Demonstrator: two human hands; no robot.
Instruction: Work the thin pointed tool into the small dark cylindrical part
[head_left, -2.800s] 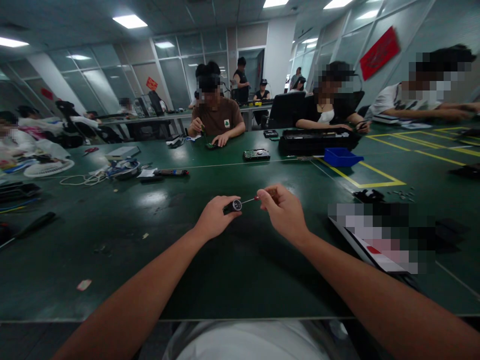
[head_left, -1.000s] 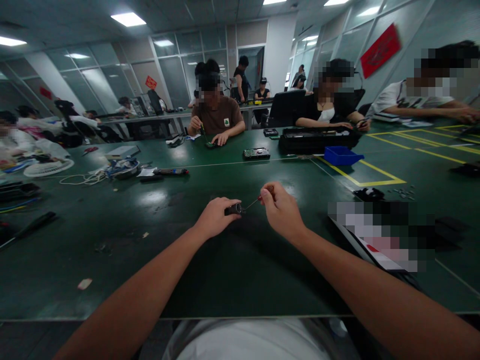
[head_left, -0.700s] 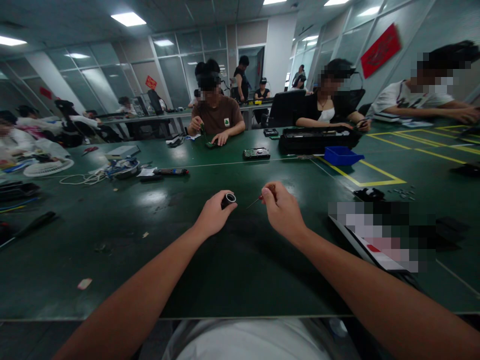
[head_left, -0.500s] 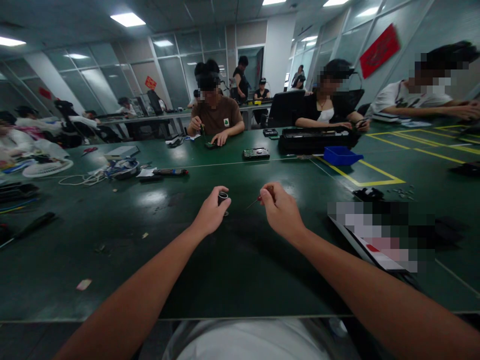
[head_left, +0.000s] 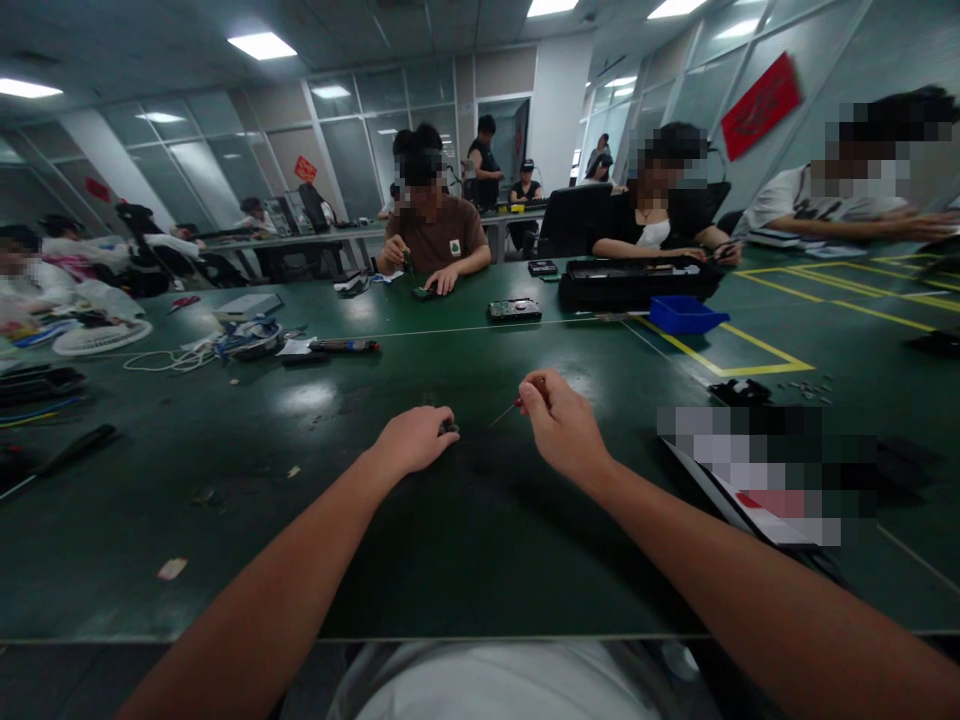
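My right hand [head_left: 559, 415] is closed round the red handle of a small screwdriver [head_left: 506, 412]. Its thin shaft points down and to the left above the green table. To the left, my left hand [head_left: 412, 438] is lowered to the tabletop, fingers curled over a small dark metallic part [head_left: 448, 428]. Most of that part is hidden by the fingers, so its kind does not show. A short gap separates the screwdriver tip from the left fingertips.
A hard drive [head_left: 514, 310] and a blue bin [head_left: 686, 315] lie further back. Loose screws [head_left: 806, 388] are scattered on the right, near a pale flat object [head_left: 750, 500]. A tangle of cables [head_left: 247, 340] sits left. Co-workers sit opposite, one in a brown shirt [head_left: 450, 235].
My left hand has turned over and come down to the tabletop; the dark cylinder with a silver rim it held upright no longer shows clearly. The right hand has barely moved.
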